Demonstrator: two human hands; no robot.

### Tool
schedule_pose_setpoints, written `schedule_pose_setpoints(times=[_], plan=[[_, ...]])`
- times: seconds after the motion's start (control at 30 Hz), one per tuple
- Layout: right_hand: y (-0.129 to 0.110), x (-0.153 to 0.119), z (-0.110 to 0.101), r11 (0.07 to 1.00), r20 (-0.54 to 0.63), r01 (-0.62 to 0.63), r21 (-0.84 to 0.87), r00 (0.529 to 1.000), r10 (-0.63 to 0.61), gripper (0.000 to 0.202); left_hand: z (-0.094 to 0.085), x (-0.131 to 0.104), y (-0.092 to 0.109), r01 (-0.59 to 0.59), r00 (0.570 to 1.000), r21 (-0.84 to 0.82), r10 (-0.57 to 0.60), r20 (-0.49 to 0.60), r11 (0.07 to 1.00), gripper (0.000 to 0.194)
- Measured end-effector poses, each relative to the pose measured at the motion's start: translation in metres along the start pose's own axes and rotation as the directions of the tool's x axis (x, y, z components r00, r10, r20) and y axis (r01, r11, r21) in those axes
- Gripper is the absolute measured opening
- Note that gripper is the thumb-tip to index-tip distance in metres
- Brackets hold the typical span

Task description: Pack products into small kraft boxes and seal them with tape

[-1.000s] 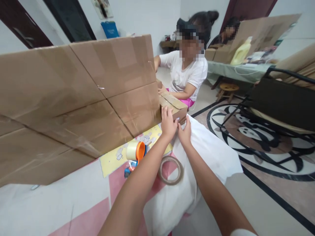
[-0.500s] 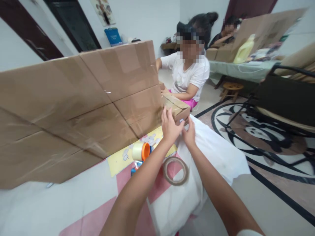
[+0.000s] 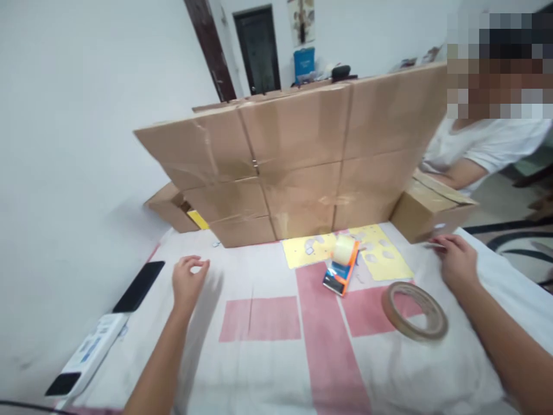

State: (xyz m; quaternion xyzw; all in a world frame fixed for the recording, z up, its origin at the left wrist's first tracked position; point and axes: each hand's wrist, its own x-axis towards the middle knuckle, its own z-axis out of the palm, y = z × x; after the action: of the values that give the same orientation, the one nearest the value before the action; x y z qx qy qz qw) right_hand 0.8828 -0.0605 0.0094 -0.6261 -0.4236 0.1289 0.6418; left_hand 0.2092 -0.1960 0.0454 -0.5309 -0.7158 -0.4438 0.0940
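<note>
My left hand (image 3: 189, 282) hovers above the left part of the cloth-covered table. Its fingers are curled, with the thumb and fingertips nearly meeting and nothing visible between them. My right hand (image 3: 458, 262) is at the lower front of a small cardboard box (image 3: 417, 213); its fingers are closed together, and whether they touch the box or pinch something I cannot tell. Between my hands lie a roll of brown packing tape (image 3: 417, 311) and an orange-and-blue tape dispenser (image 3: 341, 274) with a pale roll. A large taped cardboard panel (image 3: 302, 167) stands behind them.
Another person (image 3: 488, 138) in a white top sits behind the small box. At the left edge are a black phone-like slab (image 3: 139, 285) and a white box (image 3: 97, 351) by the wall. An opened cardboard box (image 3: 168, 207) stands behind the panel's left end.
My view has swung left. My left hand has left the small box and moved far to the left; my right hand stays close to the box, its fingers now drawn together.
</note>
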Motion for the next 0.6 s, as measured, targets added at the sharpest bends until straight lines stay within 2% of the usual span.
schedule_pose_setpoints(times=[0.07, 0.1, 0.13, 0.2, 0.23, 0.27, 0.3, 0.37, 0.4, 0.43, 0.47, 0.5, 0.57, 0.6], plan=[[-0.033, -0.004, -0.002, 0.998, 0.057, -0.049, 0.048, 0.997, 0.046, 0.033, -0.024, 0.020, -0.046, 0.119, 0.987, 0.001, -0.118, -0.108, 0.993, 0.030], [-0.054, -0.009, 0.000, 0.999, 0.082, -0.013, 0.031, 0.997, 0.010, 0.030, -0.031, 0.032, -0.064, 0.168, 0.975, -0.009, -0.167, -0.147, 0.986, 0.030], [-0.080, -0.019, 0.006, 0.996, 0.126, 0.086, -0.017, 0.989, -0.083, 0.026, -0.034, 0.046, -0.080, 0.212, 0.962, -0.024, -0.213, -0.173, 0.977, 0.032], [-0.138, -0.053, 0.034, 0.948, 0.243, 0.311, -0.061, 0.926, -0.288, 0.024, -0.030, 0.077, -0.106, 0.291, 0.935, -0.063, -0.298, -0.192, 0.955, 0.042], [-0.168, -0.079, 0.058, 0.920, 0.358, 0.392, 0.000, 0.859, -0.366, 0.020, -0.023, 0.094, -0.116, 0.330, 0.920, -0.084, -0.341, -0.192, 0.940, 0.053], [-0.198, -0.110, 0.089, 0.891, 0.473, 0.441, 0.113, 0.764, -0.438, 0.018, -0.014, 0.111, -0.124, 0.369, 0.905, -0.103, -0.383, -0.187, 0.924, 0.065], [-0.226, -0.145, 0.126, 0.863, 0.573, 0.452, 0.228, 0.654, -0.494, 0.018, -0.003, 0.129, -0.131, 0.405, 0.889, -0.119, -0.421, -0.182, 0.907, 0.077], [-0.271, -0.223, 0.214, 0.788, 0.653, 0.419, 0.452, 0.446, -0.612, 0.018, 0.019, 0.160, -0.140, 0.454, 0.863, -0.142, -0.474, -0.178, 0.880, 0.100], [-0.287, -0.262, 0.262, 0.784, 0.683, 0.361, 0.505, 0.388, -0.619, 0.023, 0.030, 0.173, -0.143, 0.470, 0.853, -0.157, -0.492, -0.173, 0.869, 0.109], [-0.299, -0.299, 0.310, 0.788, 0.705, 0.302, 0.536, 0.353, -0.615, 0.030, 0.040, 0.183, -0.146, 0.480, 0.846, -0.173, -0.506, -0.166, 0.860, 0.116], [-0.306, -0.332, 0.357, 0.799, 0.720, 0.252, 0.546, 0.347, -0.601, 0.039, 0.048, 0.192, -0.148, 0.487, 0.842, -0.192, -0.516, -0.156, 0.852, 0.120], [-0.311, -0.360, 0.401, 0.823, 0.738, 0.218, 0.524, 0.366, -0.567, 0.049, 0.055, 0.198, -0.150, 0.489, 0.841, -0.211, -0.522, -0.144, 0.846, 0.123], [-0.313, -0.399, 0.474, 0.914, 0.781, 0.137, 0.382, 0.481, -0.399, 0.067, 0.067, 0.206, -0.153, 0.485, 0.844, -0.248, -0.523, -0.117, 0.839, 0.126], [-0.311, -0.412, 0.501, 0.950, 0.788, 0.078, 0.303, 0.540, -0.296, 0.072, 0.071, 0.208, -0.155, 0.480, 0.848, -0.265, -0.520, -0.107, 0.837, 0.127]])
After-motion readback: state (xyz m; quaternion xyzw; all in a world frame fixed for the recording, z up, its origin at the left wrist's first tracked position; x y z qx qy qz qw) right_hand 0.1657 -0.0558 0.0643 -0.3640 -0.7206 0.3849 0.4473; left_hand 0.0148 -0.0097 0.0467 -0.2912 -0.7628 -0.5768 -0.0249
